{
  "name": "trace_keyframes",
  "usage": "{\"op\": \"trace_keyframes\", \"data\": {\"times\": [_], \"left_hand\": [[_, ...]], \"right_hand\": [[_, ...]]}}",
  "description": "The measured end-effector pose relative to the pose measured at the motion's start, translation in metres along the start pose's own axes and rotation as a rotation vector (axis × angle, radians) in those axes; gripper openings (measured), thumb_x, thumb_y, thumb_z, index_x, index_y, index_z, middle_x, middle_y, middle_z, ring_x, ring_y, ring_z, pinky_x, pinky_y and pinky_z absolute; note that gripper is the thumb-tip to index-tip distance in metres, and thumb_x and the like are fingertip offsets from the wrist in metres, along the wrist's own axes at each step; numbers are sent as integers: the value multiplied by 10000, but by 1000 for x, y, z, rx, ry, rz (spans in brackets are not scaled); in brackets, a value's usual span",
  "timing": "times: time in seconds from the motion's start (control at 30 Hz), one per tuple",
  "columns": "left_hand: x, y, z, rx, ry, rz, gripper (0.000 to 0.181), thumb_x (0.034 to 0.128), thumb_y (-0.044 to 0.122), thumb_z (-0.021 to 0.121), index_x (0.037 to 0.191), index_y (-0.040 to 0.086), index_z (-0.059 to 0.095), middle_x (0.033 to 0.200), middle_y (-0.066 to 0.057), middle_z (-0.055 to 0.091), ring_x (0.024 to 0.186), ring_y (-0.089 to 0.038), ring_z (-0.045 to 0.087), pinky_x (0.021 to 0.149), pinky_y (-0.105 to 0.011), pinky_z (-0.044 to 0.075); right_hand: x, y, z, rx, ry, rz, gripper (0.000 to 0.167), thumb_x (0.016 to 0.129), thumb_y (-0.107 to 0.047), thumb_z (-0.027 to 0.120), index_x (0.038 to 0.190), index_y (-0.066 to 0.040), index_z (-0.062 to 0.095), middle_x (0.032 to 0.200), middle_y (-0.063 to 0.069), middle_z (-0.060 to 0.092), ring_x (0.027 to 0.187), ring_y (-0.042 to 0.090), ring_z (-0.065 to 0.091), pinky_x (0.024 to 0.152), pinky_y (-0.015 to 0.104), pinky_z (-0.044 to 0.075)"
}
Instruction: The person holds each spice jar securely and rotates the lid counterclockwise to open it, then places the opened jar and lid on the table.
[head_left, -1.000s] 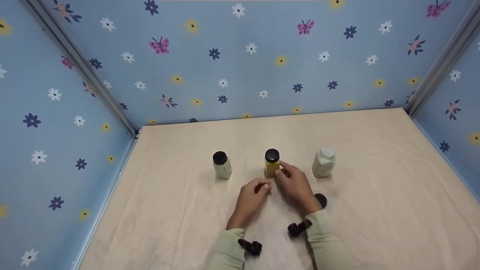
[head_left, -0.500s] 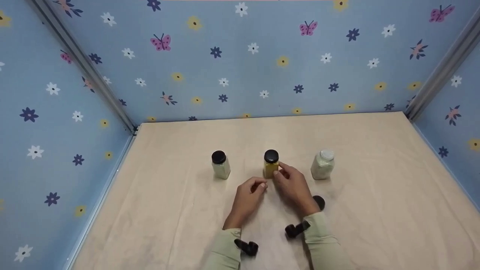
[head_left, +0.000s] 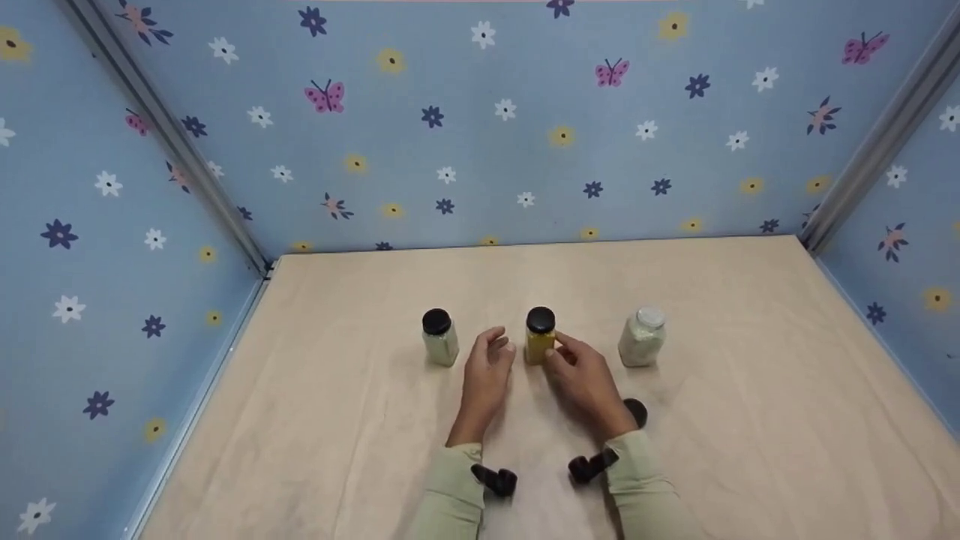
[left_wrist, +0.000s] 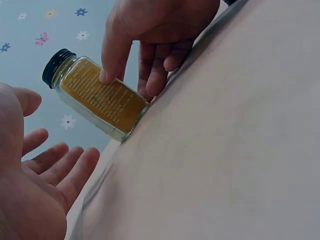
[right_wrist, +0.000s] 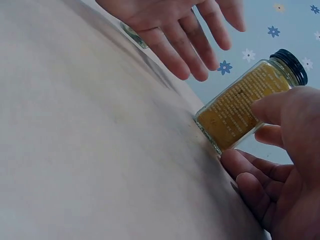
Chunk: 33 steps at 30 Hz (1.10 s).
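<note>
A square glass spice jar (head_left: 539, 347) with yellow powder and a black lid stands upright on the cloth. My right hand (head_left: 585, 377) grips its lower right side between thumb and fingers; the right wrist view shows the thumb on the printed face of the jar (right_wrist: 240, 107). To the left of the jar, apart from it, is my left hand (head_left: 486, 377), its palm turned inward and holding nothing. In the left wrist view the fingers (left_wrist: 75, 175) of this hand are spread and slightly bent.
A black-lidded jar of pale green contents (head_left: 441, 345) stands left of my left hand. To the right stands a lidless-looking pale jar (head_left: 642, 341) with a whitish top. A loose black lid (head_left: 636, 412) lies partly behind my right wrist. Flowered blue walls (head_left: 480, 135) enclose the cloth-covered table (head_left: 337, 300).
My left hand has moved forward and left, away from the yellow jar's front, and its fingers have opened out. My right hand still holds the jar in place.
</note>
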<state>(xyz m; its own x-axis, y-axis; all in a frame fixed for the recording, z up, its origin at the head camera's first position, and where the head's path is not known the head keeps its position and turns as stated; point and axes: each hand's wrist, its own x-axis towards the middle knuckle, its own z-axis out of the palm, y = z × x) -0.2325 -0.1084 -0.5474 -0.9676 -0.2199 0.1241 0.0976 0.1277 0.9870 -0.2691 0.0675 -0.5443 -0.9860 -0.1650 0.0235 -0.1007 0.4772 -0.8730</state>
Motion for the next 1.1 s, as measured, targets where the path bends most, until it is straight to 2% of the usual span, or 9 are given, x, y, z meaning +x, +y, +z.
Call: {"op": "trace_keyframes", "data": {"times": [0.17, 0.33, 0.53, 0.7, 0.87, 1.03, 1.1], "left_hand": [[8, 1, 6, 3, -43, 34, 488, 1015, 201, 574, 1463, 49, 455, 1476, -157, 489, 1362, -249, 461, 1094, -435, 391], [14, 3, 10, -9, -94, 50, 560, 1020, 220, 561, 1533, 80, 384, 1539, -105, 432, 1410, -217, 394, 1102, -394, 382], [17, 2, 14, -31, -111, 103, 585, 1033, 265, 544, 1561, 105, 350, 1553, -108, 415, 1417, -195, 380, 1110, -386, 370], [16, 1, 14, -52, -136, 120, 585, 1049, 242, 522, 1579, 113, 310, 1553, -85, 418, 1420, -189, 381, 1117, -376, 361], [16, 0, 13, -38, -184, 129, 566, 1050, 190, 526, 1570, 89, 326, 1550, -72, 422, 1407, -203, 403, 1106, -376, 376], [19, -1, 14, -22, -215, 120, 552, 1046, 209, 539, 1564, 145, 359, 1546, -13, 425, 1406, -172, 400, 1111, -366, 370], [18, 4, 13, -19, -230, 113, 548, 1050, 195, 534, 1565, 145, 354, 1552, -27, 414, 1415, -180, 389, 1119, -378, 360]], "right_hand": [[-1, 1, -2, -23, 17, -17, 455, 1001, -255, 610, 1436, -128, 568, 1024, 50, 675, 942, 206, 609, 883, 416, 486], [0, 0, -2, -29, 13, -10, 453, 1004, -245, 607, 1439, -126, 564, 1026, 54, 673, 936, 205, 606, 875, 414, 486], [2, -1, 1, -18, 22, -35, 452, 993, -233, 620, 1429, -122, 574, 988, 45, 676, 903, 201, 607, 852, 413, 486], [2, -1, 5, -45, 25, -61, 451, 987, -237, 628, 1420, -119, 584, 980, 37, 678, 901, 195, 608, 855, 420, 490], [2, 0, 6, -70, 16, -45, 456, 994, -238, 619, 1430, -114, 571, 1003, 40, 675, 914, 196, 605, 862, 431, 493], [2, 1, 3, -79, 23, -38, 449, 1001, -239, 611, 1433, -126, 570, 994, 34, 658, 894, 195, 591, 836, 416, 490], [1, 1, 2, -86, 26, -48, 447, 1003, -242, 612, 1431, -122, 572, 986, 34, 654, 881, 190, 586, 824, 403, 487]]}}
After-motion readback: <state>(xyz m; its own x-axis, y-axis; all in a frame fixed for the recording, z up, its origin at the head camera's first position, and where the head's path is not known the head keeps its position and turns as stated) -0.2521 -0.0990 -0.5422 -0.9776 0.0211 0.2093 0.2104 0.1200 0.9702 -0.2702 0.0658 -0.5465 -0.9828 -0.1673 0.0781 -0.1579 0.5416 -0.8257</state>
